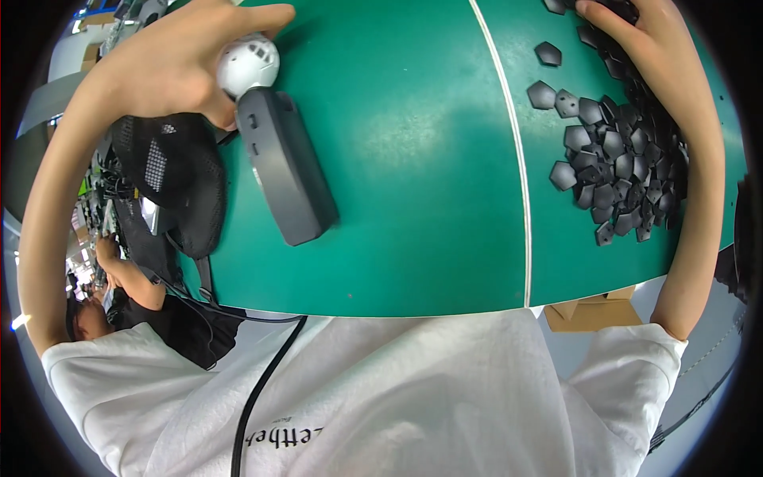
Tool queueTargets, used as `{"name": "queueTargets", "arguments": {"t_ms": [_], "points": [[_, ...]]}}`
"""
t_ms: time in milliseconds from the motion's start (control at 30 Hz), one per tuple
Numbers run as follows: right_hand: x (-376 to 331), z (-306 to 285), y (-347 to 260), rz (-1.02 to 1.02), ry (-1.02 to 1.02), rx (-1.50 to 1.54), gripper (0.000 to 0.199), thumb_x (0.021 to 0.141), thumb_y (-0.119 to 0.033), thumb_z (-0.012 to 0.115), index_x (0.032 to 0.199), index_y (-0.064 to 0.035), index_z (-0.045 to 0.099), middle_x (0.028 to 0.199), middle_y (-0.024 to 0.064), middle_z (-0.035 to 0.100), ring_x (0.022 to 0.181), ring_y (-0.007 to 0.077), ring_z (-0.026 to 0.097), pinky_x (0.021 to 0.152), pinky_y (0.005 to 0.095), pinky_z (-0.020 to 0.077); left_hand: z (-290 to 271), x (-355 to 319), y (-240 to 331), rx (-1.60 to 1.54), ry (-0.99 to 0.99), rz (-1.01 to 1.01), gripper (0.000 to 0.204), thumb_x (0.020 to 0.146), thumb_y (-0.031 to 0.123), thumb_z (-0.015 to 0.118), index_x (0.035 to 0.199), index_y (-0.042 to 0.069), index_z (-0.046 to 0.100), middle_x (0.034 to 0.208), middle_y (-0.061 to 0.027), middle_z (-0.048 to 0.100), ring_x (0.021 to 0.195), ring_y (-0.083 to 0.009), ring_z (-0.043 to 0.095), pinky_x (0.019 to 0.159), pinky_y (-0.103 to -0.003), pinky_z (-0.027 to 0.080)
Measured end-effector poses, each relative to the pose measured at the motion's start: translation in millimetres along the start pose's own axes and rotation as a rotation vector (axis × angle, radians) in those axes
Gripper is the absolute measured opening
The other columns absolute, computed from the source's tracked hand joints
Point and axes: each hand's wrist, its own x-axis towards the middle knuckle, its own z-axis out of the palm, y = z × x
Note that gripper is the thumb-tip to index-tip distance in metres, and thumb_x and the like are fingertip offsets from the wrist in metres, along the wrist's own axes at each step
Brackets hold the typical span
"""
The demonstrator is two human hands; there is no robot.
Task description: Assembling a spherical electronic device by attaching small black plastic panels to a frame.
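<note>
At the upper left, my left hand (187, 67) is curled around a white ball (249, 65) with dark openings; its thumb lies below the ball and one finger stretches past it. Just under the ball lies a long black box-shaped device (288, 171) with small buttons or slots along one side. My right hand (648, 32) is at the upper right edge, over black pentagonal pieces (620, 155) heaped on the green table (405, 183). Its thumb reaches down among them, but the picture's edge cuts off the other fingers, so their grip is hidden.
A black mesh bag (171, 171) with straps sits at the table's left edge. A white line (517, 159) crosses the tabletop. One loose pentagonal piece (548, 53) lies beside the heap. A cardboard box (592, 312) stands below the near edge. Another person's arm (131, 274) shows at left.
</note>
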Motion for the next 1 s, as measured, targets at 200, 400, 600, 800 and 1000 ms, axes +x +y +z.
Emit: {"name": "queueTargets", "arguments": {"t_ms": [200, 400, 600, 800, 1000], "points": [[5.6, -29.3, 4.1, -0.063, -0.037, -0.071, 0.015, 0.079, 0.001, 0.067, 0.093, 0.0068, 0.067, 0.09, 0.0128, 0.064, 0.08, 0.0249, 0.058, 0.076, 0.0323, 0.0484, 16.8, -14.5, -7.6, 0.022, 0.225, 0.029, 0.073, 0.039, 0.006, 0.08, 0.109, 0.006, 0.059, 0.104, -0.0146, 0.063, 0.086, -0.0383, 0.052, 0.077, -0.047, 0.046], [5.6, -31.8, -5.2, -0.165, -0.053, -0.404, 0.016, 0.079, 0.001, 0.065, 0.094, 0.0052, 0.068, 0.09, 0.0128, 0.065, 0.081, 0.0263, 0.059, 0.077, 0.0336, 0.0489, 14.8, -14.9, -20.3, 0.188, 0.386, 0.256, 0.072, 0.054, 0.0, 0.076, 0.125, 0.009, 0.065, 0.111, -0.0125, 0.067, 0.092, -0.0334, 0.062, 0.079, -0.041, 0.053], [4.9, -21.3, -5.7, -0.254, -0.033, -0.106, 0.015, 0.08, 0.0, 0.065, 0.093, 0.0039, 0.069, 0.093, 0.0121, 0.065, 0.088, 0.0268, 0.059, 0.081, 0.0335, 0.0489, 26.7, -2.7, 34.6, -0.172, 0.669, 0.548, 0.079, 0.052, -0.005, 0.068, 0.129, 0.009, 0.064, 0.133, -0.0155, 0.061, 0.111, -0.0379, 0.061, 0.098, -0.043, 0.05], [12.2, -9.0, -27.8, -0.319, -0.217, -0.293, 0.015, 0.079, 0.002, 0.063, 0.093, 0.0024, 0.07, 0.097, 0.0111, 0.064, 0.096, 0.0267, 0.058, 0.085, 0.0321, 0.0484, 72.8, -14.2, 76.2, -0.362, 0.771, 0.384, 0.085, 0.058, -0.006, 0.068, 0.141, 0.01, 0.058, 0.139, -0.0177, 0.058, 0.117, -0.036, 0.061, 0.103, -0.043, 0.05], [2.0, -12.6, -11.8, -0.317, -0.245, -0.204, 0.032, 0.076, 0.005, 0.068, 0.108, 0.0037, 0.068, 0.098, 0.013, 0.067, 0.088, 0.0214, 0.059, 0.075, 0.027, 0.0479, 83.7, -5.5, 60.5, -0.45, 0.725, 0.486, 0.087, 0.059, -0.002, 0.074, 0.144, 0.01, 0.056, 0.141, -0.0158, 0.058, 0.12, -0.0352, 0.061, 0.104, -0.041, 0.05]]}}
